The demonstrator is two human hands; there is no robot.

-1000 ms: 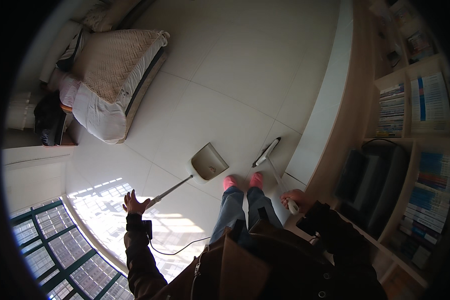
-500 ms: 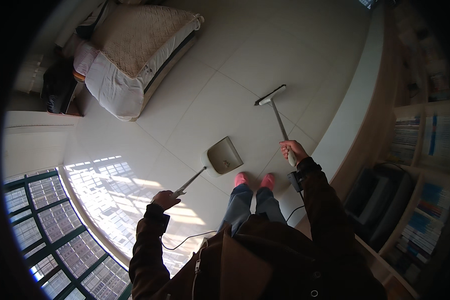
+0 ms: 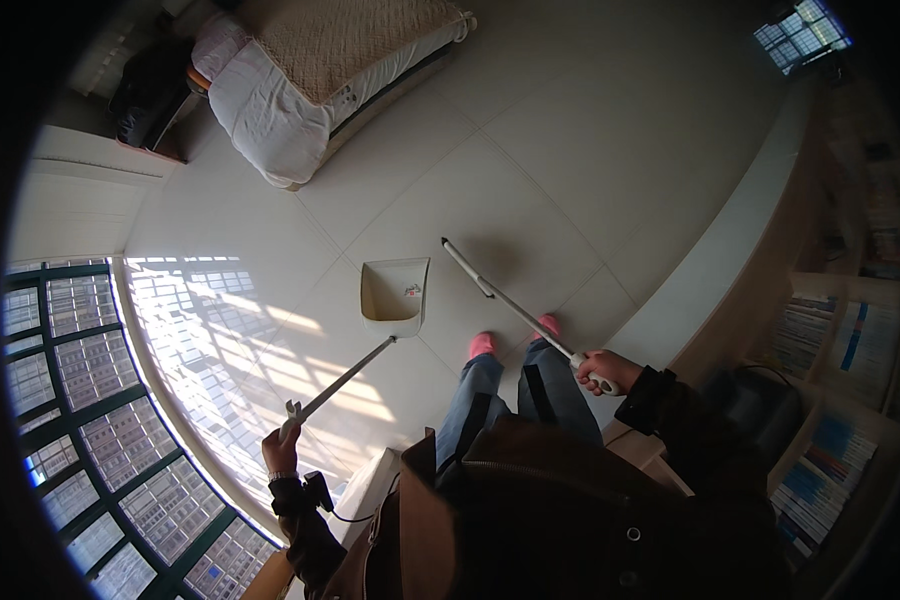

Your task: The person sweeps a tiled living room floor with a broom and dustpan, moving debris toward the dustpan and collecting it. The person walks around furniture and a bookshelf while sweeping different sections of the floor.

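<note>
My left hand is closed round the grip of a long-handled dustpan. The cream pan is at the far end of its grey pole, near the middle of the view, with a small mark on its inner face. My right hand grips the pale end of a long-handled broom. Its narrow white head points away to the right of the pan, apart from it. A dark shadow on the floor beside the head suggests that it is raised.
Pink-covered feet stand on pale floor tiles. At the far left is a bed with white bedding and a tan cover. Shelves of books line the right side. A barred window casts sunlight from the left.
The broom head has swung left and nearer, toward the dustpan. My right hand has come closer to me, and the left hand has shifted left and nearer. The pan has turned and moved left.
</note>
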